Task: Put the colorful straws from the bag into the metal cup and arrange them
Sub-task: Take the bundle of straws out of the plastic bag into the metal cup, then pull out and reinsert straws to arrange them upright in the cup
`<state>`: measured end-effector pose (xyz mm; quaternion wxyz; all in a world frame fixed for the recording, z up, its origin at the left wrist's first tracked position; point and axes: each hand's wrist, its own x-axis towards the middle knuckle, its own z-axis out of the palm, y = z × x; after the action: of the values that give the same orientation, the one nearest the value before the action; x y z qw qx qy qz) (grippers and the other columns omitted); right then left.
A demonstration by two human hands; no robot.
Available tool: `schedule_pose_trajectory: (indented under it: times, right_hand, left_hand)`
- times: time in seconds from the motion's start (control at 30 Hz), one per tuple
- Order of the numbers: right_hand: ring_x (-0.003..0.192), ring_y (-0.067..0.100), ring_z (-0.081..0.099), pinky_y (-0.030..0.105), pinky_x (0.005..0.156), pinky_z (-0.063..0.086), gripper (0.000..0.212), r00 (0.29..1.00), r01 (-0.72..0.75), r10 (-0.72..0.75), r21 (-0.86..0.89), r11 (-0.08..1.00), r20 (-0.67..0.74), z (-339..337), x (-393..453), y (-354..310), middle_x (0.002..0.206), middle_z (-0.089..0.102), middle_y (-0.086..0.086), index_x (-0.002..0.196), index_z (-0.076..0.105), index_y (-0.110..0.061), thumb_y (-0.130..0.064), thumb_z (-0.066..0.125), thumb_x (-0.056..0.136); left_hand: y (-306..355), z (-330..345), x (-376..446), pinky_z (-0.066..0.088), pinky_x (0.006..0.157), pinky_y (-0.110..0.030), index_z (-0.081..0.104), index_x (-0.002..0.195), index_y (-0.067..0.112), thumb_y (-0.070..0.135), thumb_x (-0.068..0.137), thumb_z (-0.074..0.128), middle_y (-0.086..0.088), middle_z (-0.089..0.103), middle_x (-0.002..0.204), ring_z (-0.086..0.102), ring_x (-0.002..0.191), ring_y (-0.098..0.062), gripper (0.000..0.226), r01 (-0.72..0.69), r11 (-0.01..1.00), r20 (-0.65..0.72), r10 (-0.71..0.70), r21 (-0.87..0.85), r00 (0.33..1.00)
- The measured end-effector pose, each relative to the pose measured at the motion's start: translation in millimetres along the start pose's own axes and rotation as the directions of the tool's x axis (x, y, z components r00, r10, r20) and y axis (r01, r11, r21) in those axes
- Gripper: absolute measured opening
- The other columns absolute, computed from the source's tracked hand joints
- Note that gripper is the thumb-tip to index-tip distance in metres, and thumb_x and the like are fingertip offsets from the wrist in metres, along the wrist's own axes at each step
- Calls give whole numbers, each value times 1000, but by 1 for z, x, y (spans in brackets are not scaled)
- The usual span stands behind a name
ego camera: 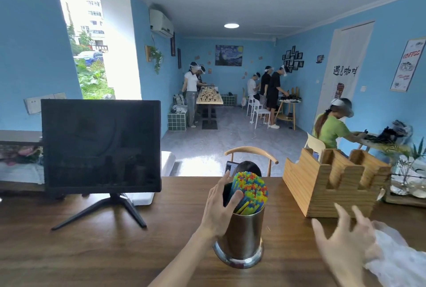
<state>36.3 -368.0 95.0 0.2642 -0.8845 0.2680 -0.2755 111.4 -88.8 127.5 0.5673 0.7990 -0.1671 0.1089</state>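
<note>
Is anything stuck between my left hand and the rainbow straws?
No. The left hand already touches the colorful straws, fingers against the bundle above the metal cup rim. The right hand hovers spread over the plastic bag.

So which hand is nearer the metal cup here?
Left. The left hand touches the colorful straws at the metal cup rim; the right hand hovers apart, by the plastic bag.
</note>
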Motion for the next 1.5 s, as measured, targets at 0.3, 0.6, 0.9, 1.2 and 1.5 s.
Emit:
schedule_pose_trajectory:
  times: [0.3,0.6,0.9,1.2,1.5]
  right_hand:
    - [134,10,48,29,102,46,65,856,-155,-286,742,652,430,48,-10,-134,150,45,-11,149,38,-41,-70,39,91]
    - [111,16,67,22,74,58,28,879,-257,-243,837,483,410,69,-1,-142,123,67,-1,122,64,-34,-25,40,110]
    - [100,13,69,21,68,57,24,881,-286,-216,837,466,422,69,-24,-145,112,68,-1,114,63,-30,-23,40,110]
    - [105,4,62,9,63,53,51,823,-384,-270,840,383,499,56,-68,-145,122,54,-21,135,40,-50,-65,43,86]
    - [99,9,73,22,71,59,32,837,-312,-294,844,436,461,53,-71,-161,106,75,-11,119,69,-33,-44,43,104]
  left_hand:
    - [11,9,10,38,118,-42,41,148,46,75,90,45,21,51,134,38,138,-7,65,155,977,-67,-166,-146,984]
    - [7,24,5,33,98,-7,43,144,49,76,91,35,45,42,125,37,125,16,61,57,994,-237,-34,93,971]
    - [8,15,-5,50,106,-36,51,140,47,85,83,30,28,55,129,51,128,-3,72,74,997,-271,-81,-36,959]
    - [8,-24,-21,58,93,-26,52,128,62,92,73,41,27,63,126,63,114,3,63,137,972,-139,-165,-192,976]
    - [15,-35,-37,56,83,-16,63,119,61,83,76,49,32,66,117,64,111,5,50,151,959,-145,-190,-241,971]
